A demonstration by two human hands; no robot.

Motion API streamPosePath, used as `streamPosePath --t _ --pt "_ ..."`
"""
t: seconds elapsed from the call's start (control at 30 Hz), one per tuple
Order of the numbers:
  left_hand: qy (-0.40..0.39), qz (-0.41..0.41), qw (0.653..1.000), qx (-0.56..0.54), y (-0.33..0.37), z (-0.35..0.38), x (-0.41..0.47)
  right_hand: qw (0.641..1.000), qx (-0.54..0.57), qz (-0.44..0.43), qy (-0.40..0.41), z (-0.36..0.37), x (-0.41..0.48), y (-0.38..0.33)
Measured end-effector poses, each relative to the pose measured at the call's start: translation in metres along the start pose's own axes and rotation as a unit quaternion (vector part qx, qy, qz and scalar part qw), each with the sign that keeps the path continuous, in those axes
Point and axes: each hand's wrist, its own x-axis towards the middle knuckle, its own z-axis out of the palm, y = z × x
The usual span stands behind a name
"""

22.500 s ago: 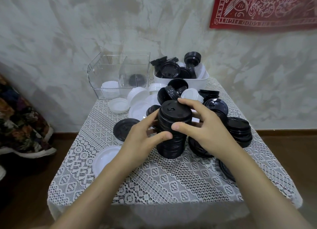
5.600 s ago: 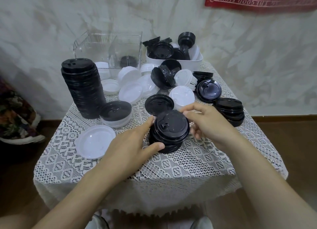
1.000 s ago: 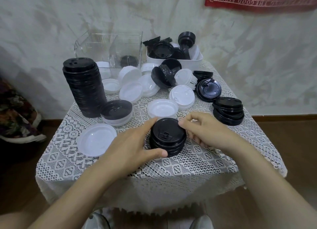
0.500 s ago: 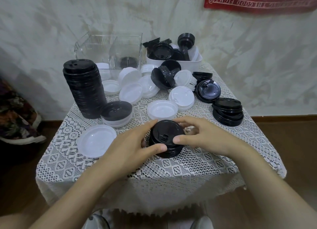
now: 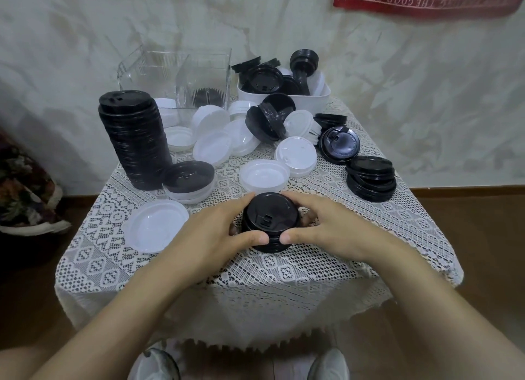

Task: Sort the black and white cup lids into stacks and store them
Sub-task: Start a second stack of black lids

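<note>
A short stack of black lids (image 5: 270, 217) stands near the front of the lace-covered table (image 5: 355, 237). My left hand (image 5: 210, 232) and my right hand (image 5: 326, 226) wrap around it from both sides, thumbs nearly touching at its near edge. A tall stack of black lids (image 5: 133, 141) stands at the left. Loose white lids (image 5: 216, 146) and black lids (image 5: 267, 121) lie scattered across the middle. Another low black stack (image 5: 370, 177) sits at the right.
A clear plastic bin (image 5: 184, 78) with a few lids inside and a white bin (image 5: 284, 95) heaped with black lids stand at the back against the wall. A large white lid (image 5: 156, 227) lies front left. A black lid tops a white stack (image 5: 189, 180).
My right thumb has come round to the near edge of the short black stack, so both hands now enclose it. The stack stays in place on the table.
</note>
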Motion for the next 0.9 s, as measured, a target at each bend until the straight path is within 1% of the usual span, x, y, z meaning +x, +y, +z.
streamPosePath --t 0.17,0.3,0.43,0.6,0.7,0.77,0.87,0.9 --pt "0.013 -0.007 1.000 0.005 -0.001 0.001 -0.001 1.000 -0.014 0.003 -0.002 0.004 -0.001 -0.003" --pt "0.029 -0.022 0.999 -0.003 0.006 0.003 -0.008 0.997 -0.051 0.007 0.049 0.011 -0.012 -0.005" --pt "0.049 -0.036 0.998 -0.001 0.009 0.005 -0.010 0.993 -0.046 0.027 0.102 0.017 -0.020 0.000" --pt "0.045 -0.025 0.999 0.002 0.016 0.005 -0.009 0.989 -0.055 0.021 0.134 0.021 -0.024 -0.002" --pt "0.045 -0.046 0.998 -0.010 0.019 0.004 -0.005 0.986 -0.057 0.015 0.154 0.023 -0.023 0.000" --pt "0.054 -0.051 0.997 -0.009 0.020 0.007 -0.002 0.986 -0.052 0.017 0.156 0.023 -0.022 0.001" --pt "0.063 -0.030 0.998 0.004 0.023 0.010 0.000 0.989 -0.034 0.032 0.143 0.017 -0.021 0.005" --pt "0.064 -0.024 0.998 0.002 0.024 0.010 0.000 0.987 -0.022 0.046 0.150 0.013 -0.022 0.007"
